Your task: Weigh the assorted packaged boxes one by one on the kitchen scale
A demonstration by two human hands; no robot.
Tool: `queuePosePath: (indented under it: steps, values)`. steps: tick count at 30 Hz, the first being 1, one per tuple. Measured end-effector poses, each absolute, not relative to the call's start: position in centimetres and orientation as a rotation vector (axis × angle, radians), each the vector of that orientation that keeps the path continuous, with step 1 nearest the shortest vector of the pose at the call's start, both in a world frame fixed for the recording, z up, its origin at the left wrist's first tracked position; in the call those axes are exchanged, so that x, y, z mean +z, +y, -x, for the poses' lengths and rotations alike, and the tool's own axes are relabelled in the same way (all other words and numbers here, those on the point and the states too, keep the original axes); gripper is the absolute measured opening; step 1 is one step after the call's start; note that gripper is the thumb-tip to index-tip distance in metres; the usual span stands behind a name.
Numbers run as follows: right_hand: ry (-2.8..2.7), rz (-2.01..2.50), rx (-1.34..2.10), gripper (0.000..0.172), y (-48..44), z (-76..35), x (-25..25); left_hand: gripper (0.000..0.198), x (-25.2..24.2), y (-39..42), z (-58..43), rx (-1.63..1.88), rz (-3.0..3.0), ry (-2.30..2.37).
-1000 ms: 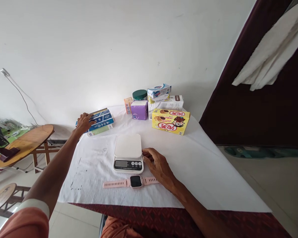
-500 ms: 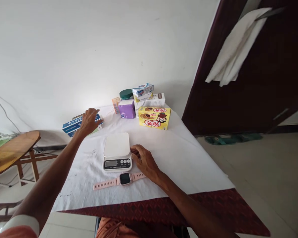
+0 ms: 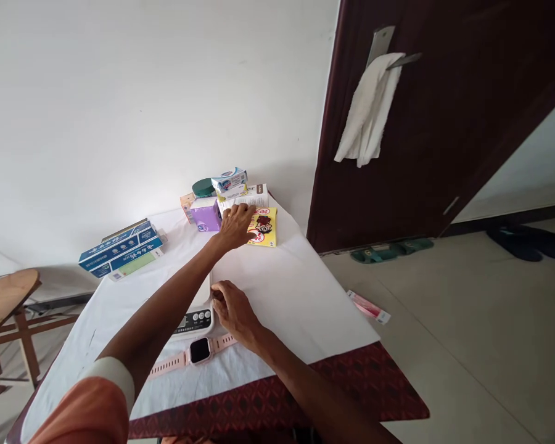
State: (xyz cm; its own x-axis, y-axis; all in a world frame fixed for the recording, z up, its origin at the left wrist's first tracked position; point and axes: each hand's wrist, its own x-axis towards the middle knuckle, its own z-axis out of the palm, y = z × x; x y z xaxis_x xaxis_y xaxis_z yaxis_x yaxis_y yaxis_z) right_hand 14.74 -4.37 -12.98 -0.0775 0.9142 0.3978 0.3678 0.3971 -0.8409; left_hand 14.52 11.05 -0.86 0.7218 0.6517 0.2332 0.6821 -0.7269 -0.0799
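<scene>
Fingers of the left hand (image 3: 237, 226) spread over the left part of the yellow snack carton (image 3: 266, 229), the thumb apart from them; whether they grip it, I cannot tell. With fingers loosely curled, the right hand (image 3: 234, 311) is at the right edge of the kitchen scale (image 3: 198, 322); whether it holds anything is unclear. The carton is on the far part of the white cloth (image 3: 300, 302), its long axis running roughly left to right, its printed broad face turned toward the person and its cartoon figure at the right end. Behind it is the white carton (image 3: 258, 196); the purple pack (image 3: 206, 214) is to its left. Nearer the person, the pink-strapped smartwatch (image 3: 200, 351) lies crosswise below the scale. Blue toothpaste boxes (image 3: 123, 246) lie at the far left.

Half a second ago the left hand was above those blue boxes; now they lie uncovered, and the left forearm (image 3: 173, 299) crosses the scale, hiding much of its platform and display. The right hand has stayed beside the scale. The view has swung right, showing more of the dark door (image 3: 444, 154) and a pink-and-white box (image 3: 369, 306) on the floor
</scene>
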Motion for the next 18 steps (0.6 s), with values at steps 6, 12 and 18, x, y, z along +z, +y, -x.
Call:
queuePosePath:
  steps: [6, 12, 18]
  values:
    - [-1.638, 1.157, 0.689, 0.026, -4.2, -14.6, -13.1, 0.034, 0.7, 11.5, -13.2, -0.232, 2.788, -1.047]
    - [-1.631, 1.151, 0.71, 0.025, -4.2, -14.6, -12.9, 0.034, 5.7, 8.1, -7.6, -0.403, 2.781, -1.047]
    - [-1.639, 1.136, 0.721, 0.022, -4.3, -14.7, -13.0, 0.033, 8.2, 3.4, 0.6, -0.331, 2.792, -1.24]
